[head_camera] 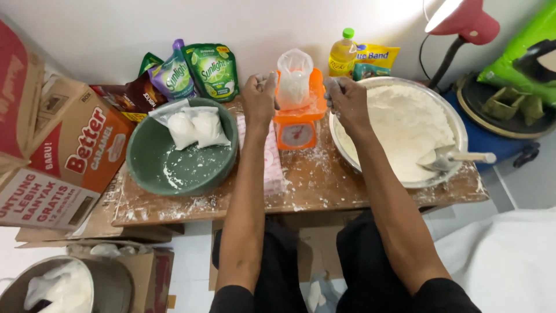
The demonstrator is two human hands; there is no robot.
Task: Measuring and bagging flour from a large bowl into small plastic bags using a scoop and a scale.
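Over orange scale [295,124], left hand [259,98] and right hand [347,101] curled beside flour bag [293,78]; grip contact unclear; best pinching rim evenly, bag kept upright.

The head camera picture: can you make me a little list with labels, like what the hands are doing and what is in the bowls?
left hand: raised beside the clear plastic bag, fingers closed
right hand: raised on the bag's other side, dusted white
clear plastic bag: stands upright on the orange scale, partly filled with white powder
metal basin: heaped with white flour, with a metal scoop lying in it
green bowl: two filled, closed small bags inside
wooden table: flour spilled across it
behind: green soap pouches, yellow oil bottle
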